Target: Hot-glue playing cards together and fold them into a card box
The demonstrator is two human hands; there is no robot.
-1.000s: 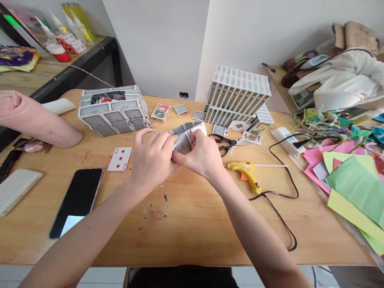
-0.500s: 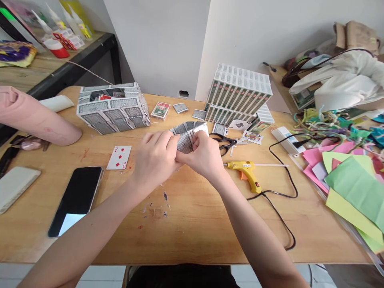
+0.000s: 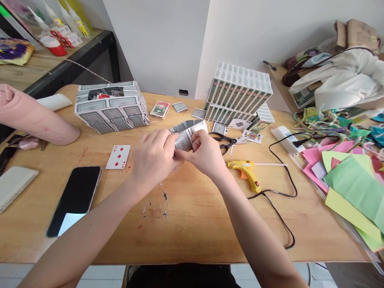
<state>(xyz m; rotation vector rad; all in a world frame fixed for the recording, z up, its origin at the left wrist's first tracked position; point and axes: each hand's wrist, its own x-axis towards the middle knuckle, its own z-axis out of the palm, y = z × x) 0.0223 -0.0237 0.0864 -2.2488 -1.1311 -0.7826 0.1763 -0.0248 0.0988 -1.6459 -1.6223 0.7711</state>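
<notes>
Between my two hands is a curved piece made of grey-backed playing cards (image 3: 183, 140), held just above the table. My left hand (image 3: 156, 156) grips its left end, fingers curled over the top. My right hand (image 3: 205, 154) pinches the right side with thumb and forefinger; a pale inner face shows by the fingers. My fingers hide the piece's lower edge. Black-handled scissors (image 3: 223, 141) lie just beyond my right hand, and a yellow glue gun (image 3: 247, 172) rests to its right. A three of diamonds card (image 3: 118, 157) lies face up left of my left hand.
A box built of cards (image 3: 112, 110) stands back left, a stack of card packs (image 3: 240, 90) back right. A phone (image 3: 75, 200) and pink roll (image 3: 39, 116) lie left. Coloured paper (image 3: 354, 192) and a power strip (image 3: 288, 140) with a black cord (image 3: 282, 218) are right.
The curved card piece has tilted slightly in my hands, and my left hand has shifted a little. Both hands keep hold of it. The view has moved slightly.
</notes>
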